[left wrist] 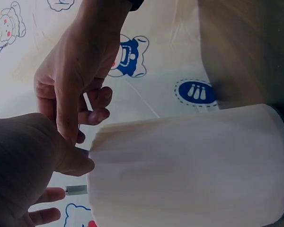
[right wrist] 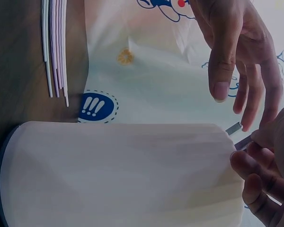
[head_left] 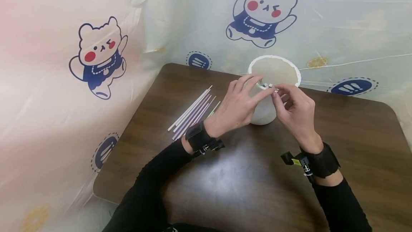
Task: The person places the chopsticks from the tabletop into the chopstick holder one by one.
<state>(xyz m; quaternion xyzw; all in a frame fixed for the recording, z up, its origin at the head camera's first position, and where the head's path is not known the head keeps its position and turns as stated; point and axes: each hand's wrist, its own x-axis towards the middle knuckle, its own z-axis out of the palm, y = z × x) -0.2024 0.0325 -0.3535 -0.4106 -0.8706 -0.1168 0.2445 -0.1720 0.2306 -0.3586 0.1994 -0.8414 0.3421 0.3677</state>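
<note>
Right hand (head_left: 296, 108): finger and thumb pinch a small grey metal piece (right wrist: 244, 142) at the rim of a tall white bin (head_left: 264, 113). Left hand (head_left: 236, 104): fingers extended, not clasped, thumb close beside that grip. A second metal piece (right wrist: 234, 128) stands at the rim just beside it. The bin lies directly below the grip, on a brown table (head_left: 231, 182). Thin sticks (head_left: 192, 112) lie left of the grip. Beyond it hangs a printed cloth (head_left: 209, 13).

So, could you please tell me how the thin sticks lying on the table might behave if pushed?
The sticks would probably spread unevenly, since gaps already show between some. They are likely light, being so slender, and fairly stiff, as each looks straight.
</note>
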